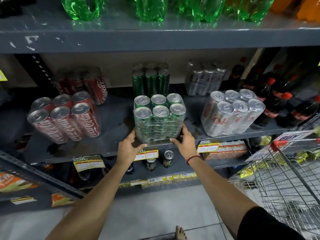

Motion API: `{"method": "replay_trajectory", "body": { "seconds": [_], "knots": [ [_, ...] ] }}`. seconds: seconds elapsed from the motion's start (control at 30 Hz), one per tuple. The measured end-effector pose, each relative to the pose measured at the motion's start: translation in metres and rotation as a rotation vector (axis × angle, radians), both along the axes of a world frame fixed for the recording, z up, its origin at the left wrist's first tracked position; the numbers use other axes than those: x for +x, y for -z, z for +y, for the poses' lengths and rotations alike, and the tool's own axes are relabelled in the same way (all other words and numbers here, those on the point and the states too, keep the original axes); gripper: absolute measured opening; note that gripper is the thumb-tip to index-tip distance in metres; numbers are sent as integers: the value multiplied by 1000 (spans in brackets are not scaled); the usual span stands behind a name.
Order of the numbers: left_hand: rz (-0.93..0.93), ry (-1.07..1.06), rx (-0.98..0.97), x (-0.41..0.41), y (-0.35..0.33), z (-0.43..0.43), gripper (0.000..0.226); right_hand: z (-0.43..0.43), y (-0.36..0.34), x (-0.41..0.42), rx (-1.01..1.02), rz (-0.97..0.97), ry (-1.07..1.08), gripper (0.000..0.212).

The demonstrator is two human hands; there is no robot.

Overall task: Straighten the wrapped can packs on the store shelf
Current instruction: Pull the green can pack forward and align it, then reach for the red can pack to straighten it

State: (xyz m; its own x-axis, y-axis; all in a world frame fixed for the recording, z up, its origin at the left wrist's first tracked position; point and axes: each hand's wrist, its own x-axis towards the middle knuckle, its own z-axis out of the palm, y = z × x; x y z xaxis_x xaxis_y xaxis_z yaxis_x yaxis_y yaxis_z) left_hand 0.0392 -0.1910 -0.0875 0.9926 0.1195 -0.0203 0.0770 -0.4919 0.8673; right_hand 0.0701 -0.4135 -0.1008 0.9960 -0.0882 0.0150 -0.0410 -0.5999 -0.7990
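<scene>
A shrink-wrapped pack of green cans stands upright at the front edge of the middle shelf. My left hand grips its lower left corner and my right hand grips its lower right corner. A red can pack sits to the left, turned at an angle. A silver can pack sits to the right, also angled. Behind them stand a second red pack, a second green pack and a second silver pack.
Dark cola bottles crowd the shelf's right end. Green bottles line the shelf above. Loose cans and price tags are on the lower shelf. A wire shopping cart stands at my right. A bare foot is on the tiled floor.
</scene>
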Motion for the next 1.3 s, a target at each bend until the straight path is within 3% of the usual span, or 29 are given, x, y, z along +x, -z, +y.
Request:
{"method": "replay_trajectory", "body": {
  "seconds": [0.87, 1.0, 1.13, 1.3],
  "knots": [
    [-47, -21, -17, -6, 0, 3, 76, 2, 4, -21, 9, -41, 59, 76],
    [-5, 6, -95, -8, -7, 7, 66, 27, 6, -42, 122, -141, 253, 63],
    [-114, -132, -198, -21, -15, 36, 38, 80, -2, -71, 283, -215, 452, 41],
    [-228, -471, -314, -34, -25, 110, 26, 163, -15, -87, 384, -306, 300, 28]
  ]
}}
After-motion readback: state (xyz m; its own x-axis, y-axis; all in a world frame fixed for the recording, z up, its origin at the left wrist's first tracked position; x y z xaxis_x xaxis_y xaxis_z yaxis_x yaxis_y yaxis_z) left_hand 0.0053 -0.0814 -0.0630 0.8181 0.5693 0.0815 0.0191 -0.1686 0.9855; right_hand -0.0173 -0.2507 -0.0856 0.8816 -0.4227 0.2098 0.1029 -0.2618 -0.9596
